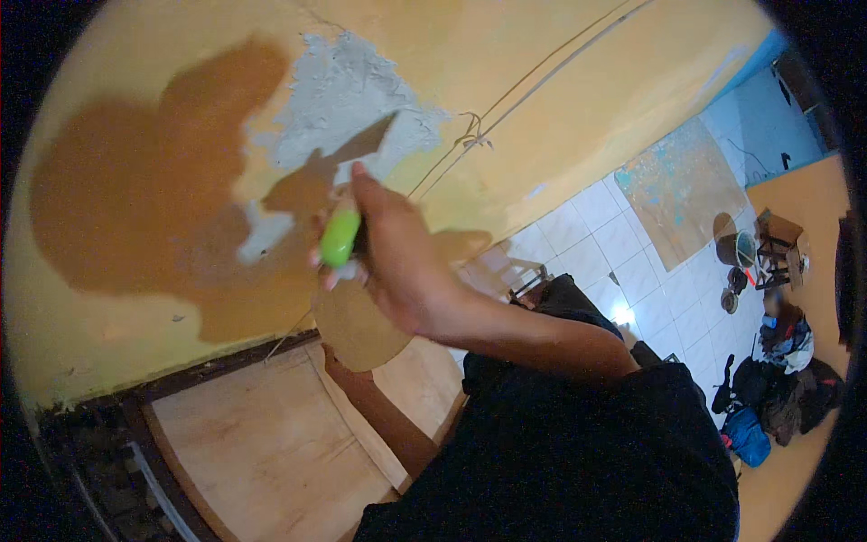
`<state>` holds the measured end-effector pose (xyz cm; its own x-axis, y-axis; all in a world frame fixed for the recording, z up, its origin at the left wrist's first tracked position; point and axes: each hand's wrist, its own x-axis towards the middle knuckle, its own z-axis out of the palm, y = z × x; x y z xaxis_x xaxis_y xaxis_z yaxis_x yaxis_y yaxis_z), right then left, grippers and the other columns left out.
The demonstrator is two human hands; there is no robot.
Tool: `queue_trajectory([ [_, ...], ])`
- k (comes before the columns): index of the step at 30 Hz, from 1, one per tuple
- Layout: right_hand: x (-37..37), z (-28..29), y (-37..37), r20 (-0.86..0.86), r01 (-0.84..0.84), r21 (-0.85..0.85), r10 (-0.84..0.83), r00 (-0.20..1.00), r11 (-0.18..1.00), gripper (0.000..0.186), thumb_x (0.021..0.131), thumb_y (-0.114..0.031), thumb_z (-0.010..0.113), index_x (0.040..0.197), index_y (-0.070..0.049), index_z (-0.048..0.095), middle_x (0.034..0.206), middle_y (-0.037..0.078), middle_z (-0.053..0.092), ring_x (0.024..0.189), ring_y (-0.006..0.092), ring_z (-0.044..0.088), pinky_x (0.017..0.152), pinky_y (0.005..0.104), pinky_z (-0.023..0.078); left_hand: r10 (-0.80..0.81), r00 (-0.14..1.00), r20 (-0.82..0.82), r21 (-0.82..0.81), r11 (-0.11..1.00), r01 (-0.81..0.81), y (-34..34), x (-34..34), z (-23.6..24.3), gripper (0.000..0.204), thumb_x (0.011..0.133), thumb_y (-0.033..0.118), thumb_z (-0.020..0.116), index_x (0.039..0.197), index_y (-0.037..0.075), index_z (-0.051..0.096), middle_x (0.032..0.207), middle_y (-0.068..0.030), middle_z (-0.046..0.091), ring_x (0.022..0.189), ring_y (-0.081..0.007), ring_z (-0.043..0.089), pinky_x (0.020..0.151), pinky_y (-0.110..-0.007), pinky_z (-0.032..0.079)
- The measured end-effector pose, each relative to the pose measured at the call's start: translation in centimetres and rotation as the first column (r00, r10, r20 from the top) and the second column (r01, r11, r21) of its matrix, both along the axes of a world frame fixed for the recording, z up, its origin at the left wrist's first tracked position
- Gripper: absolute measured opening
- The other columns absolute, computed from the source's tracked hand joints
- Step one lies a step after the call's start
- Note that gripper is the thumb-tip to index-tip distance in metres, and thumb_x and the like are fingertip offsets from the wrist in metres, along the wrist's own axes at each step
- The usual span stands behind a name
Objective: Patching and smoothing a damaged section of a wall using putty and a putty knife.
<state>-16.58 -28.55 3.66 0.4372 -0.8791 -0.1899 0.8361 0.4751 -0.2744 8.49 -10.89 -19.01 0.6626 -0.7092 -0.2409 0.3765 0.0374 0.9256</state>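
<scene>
My right hand (393, 239) is closed around the green handle of a putty knife (340, 237), in front of a yellow wall (506, 54). Its blade points up toward a rough patch of grey filler (339, 86) on that wall; whether it touches is hard to tell among the shadows. A smaller smear of pale filler (264, 233) lies to the left. Lower down, my left hand (348, 366) grips the edge of a round tan disc (361, 330). Part of that disc is hidden behind my right hand and wrist.
Thin cables (551, 68) run along the wall beside the patch. Below my left arm is a pale wooden panel (244, 425) in a dark frame. On the tiled floor (578, 217) at right lie a paint-spattered sheet (682, 190), a bucket (744, 247) and a heap of bags and clothes (786, 388).
</scene>
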Motion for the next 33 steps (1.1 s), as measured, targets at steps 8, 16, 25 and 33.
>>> queue_trajectory([
  [8,-1.5,1.8,3.2,0.045,-0.025,-0.122,0.031,0.998,0.992,0.039,0.105,-0.040,0.036,0.094,-0.004,0.046,0.076,0.013,0.057,0.057,0.0262,0.062,0.042,0.0367,0.049,-0.061,0.997,-0.046,-0.075,0.996,0.058,-0.8,0.3,0.4,0.052,0.099,0.034,0.048,0.139,0.001,0.046,0.138,-0.0178,0.052,0.123,-0.0308,0.053,0.101,-0.049,0.046],
  [16,-1.2,-2.4,-1.5,0.079,0.118,0.106,-0.126,0.989,0.987,0.037,0.107,-0.037,0.030,0.090,-0.006,0.042,0.081,0.013,0.056,0.066,0.0237,0.055,0.051,0.0343,0.043,0.046,0.988,0.150,0.117,0.991,-0.064,-0.7,-1.6,1.9,0.049,0.097,0.029,0.053,0.136,0.000,0.049,0.134,-0.0172,0.056,0.119,-0.0287,0.058,0.093,-0.046,0.053],
  [25,-2.7,4.6,1.1,0.157,-0.063,-0.099,0.078,0.985,0.993,0.044,0.104,-0.046,0.035,0.095,-0.005,0.044,0.081,0.013,0.057,0.057,0.0248,0.060,0.040,0.0336,0.046,0.045,0.981,-0.190,-0.078,0.995,-0.061,1.0,2.8,-1.9,0.050,0.103,0.030,0.038,0.142,-0.002,0.041,0.142,-0.0194,0.048,0.129,-0.0366,0.047,0.108,-0.052,0.039],
  [33,-1.5,-0.6,0.9,0.181,0.127,0.043,-0.133,0.974,0.991,0.039,0.105,-0.044,0.035,0.098,-0.006,0.044,0.081,0.013,0.057,0.060,0.0250,0.059,0.045,0.0339,0.044,-0.036,0.973,-0.229,-0.104,0.995,0.012,-0.3,1.4,-1.0,0.051,0.103,0.030,0.038,0.143,-0.003,0.039,0.143,-0.0201,0.046,0.129,-0.0375,0.047,0.108,-0.053,0.039],
])
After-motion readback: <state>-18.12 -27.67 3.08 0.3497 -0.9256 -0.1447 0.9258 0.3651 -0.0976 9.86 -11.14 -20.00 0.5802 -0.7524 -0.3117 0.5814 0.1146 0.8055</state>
